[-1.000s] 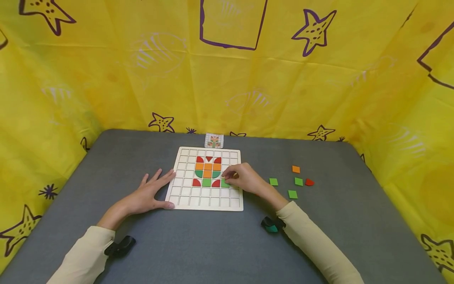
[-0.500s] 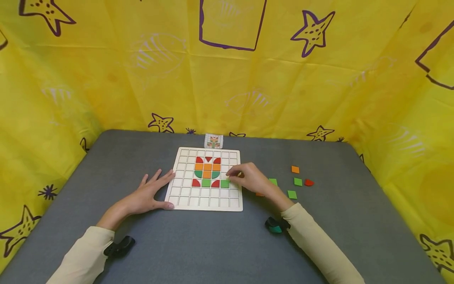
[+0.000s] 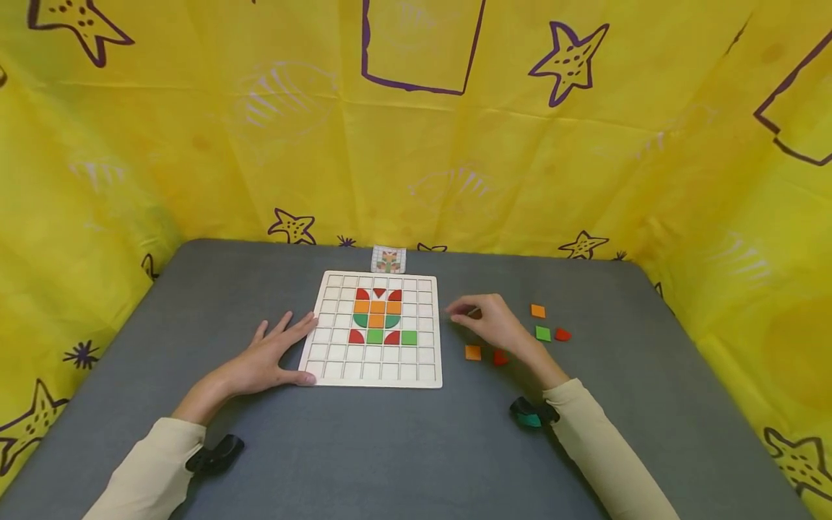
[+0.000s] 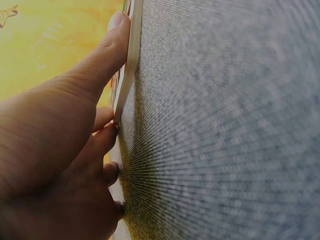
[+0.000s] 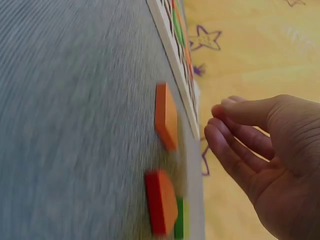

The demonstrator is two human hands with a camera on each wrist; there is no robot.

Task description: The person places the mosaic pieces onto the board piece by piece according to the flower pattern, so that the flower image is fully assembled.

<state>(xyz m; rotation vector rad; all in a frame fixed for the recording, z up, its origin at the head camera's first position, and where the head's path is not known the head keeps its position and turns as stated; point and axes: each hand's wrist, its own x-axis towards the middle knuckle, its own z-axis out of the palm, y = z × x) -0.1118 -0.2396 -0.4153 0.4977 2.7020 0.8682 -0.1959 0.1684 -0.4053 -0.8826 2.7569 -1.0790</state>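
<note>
My left hand (image 3: 263, 365) lies spread out, its fingertips and thumb touching the left edge of the pale gridded board (image 3: 390, 372). In the middle of the board, red, orange and green tiles form a flower-like pattern. A light green square tile (image 3: 409, 338) sits in a cell at the pattern's lower right. My right hand (image 3: 497, 321) is in the air just right of the board. Its fingers are loosely bent, and nothing shows between thumb and index finger in the right wrist view. Below it lie an orange square tile (image 5: 166, 117) and a red rounded tile (image 5: 161, 202).
Farther right on the grey table (image 3: 364, 462) are another orange tile (image 3: 538, 310), a green tile (image 3: 542, 333) and a red tile (image 3: 562, 334). A small pattern card (image 3: 388, 260) lies behind the board. Yellow cloth (image 3: 416, 144) hangs around the table.
My right hand has let go of the light green tile on the board and moved right, off the board and above the loose tiles. The left hand stays at the board's edge.
</note>
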